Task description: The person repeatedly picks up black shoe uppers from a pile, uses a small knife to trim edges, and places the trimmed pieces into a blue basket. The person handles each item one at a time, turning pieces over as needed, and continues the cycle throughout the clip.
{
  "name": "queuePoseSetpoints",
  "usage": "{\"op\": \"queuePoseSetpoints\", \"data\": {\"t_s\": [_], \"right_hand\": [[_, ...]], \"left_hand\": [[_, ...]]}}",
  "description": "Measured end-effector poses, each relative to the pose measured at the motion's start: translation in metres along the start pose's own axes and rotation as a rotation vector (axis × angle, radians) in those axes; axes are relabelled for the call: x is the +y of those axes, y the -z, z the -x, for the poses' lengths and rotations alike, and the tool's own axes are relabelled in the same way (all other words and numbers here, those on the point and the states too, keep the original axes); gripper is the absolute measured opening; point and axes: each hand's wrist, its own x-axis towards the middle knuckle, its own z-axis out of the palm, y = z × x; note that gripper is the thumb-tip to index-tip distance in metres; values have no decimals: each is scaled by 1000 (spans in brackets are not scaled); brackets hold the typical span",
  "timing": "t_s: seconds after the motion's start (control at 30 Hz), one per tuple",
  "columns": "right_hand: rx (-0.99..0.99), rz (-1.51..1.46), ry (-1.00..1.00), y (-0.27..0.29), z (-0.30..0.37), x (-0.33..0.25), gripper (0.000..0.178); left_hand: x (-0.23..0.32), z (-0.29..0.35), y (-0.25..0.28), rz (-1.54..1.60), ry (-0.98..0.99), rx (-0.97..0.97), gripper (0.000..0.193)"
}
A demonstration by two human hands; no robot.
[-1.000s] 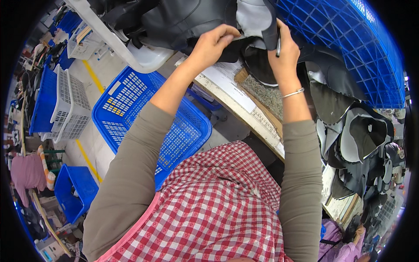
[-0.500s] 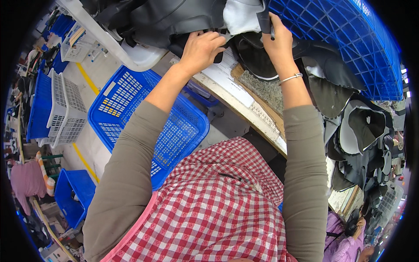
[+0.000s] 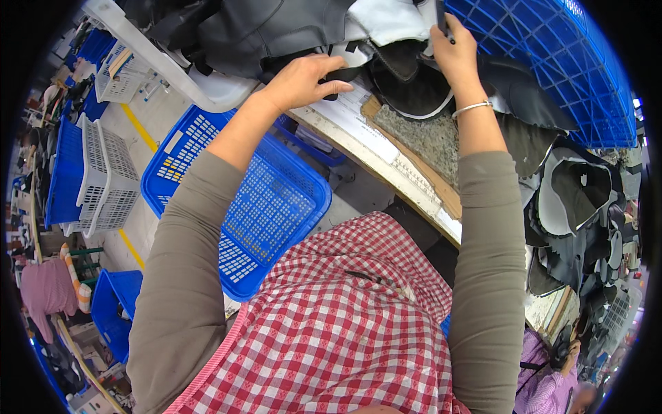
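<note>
The step in hand looks like sorting or arranging cut pieces of dark material at the far edge of the table. The left hand lies palm down with fingers spread and slightly curled on a black piece, pressing or dragging it rather than gripping it. The right hand is closed around a slim dark tool, perhaps a pen or a blade; I cannot tell which. That hand sits at the far rim of a rounded black piece with a white edge, which lies on the table just right of the left hand.

As a judgement, the next move calls for a steady hold by the left hand while the right brings the tool to the piece, and care not to disturb the heap beyond.

The rounded piece looks soft and flexible, matte black with a pale lining showing along its curved border, like foam-backed fabric. It rests partly on a speckled grey board. More such pieces are stacked at the right. A tilted blue crate stands far right, and a blue basket sits on the floor to the left.
</note>
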Motion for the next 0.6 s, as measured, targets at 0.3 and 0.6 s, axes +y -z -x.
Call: {"op": "queuePoseSetpoints", "data": {"t_s": [0.3, 0.6], "right_hand": [[84, -543, -307, 124, 15, -4, 35], [-221, -171, 223, 136, 6, -56, 32]], "left_hand": [[-25, 2, 25, 274, 372, 103, 31], [67, -12, -20, -423, -556, 447, 53]]}}
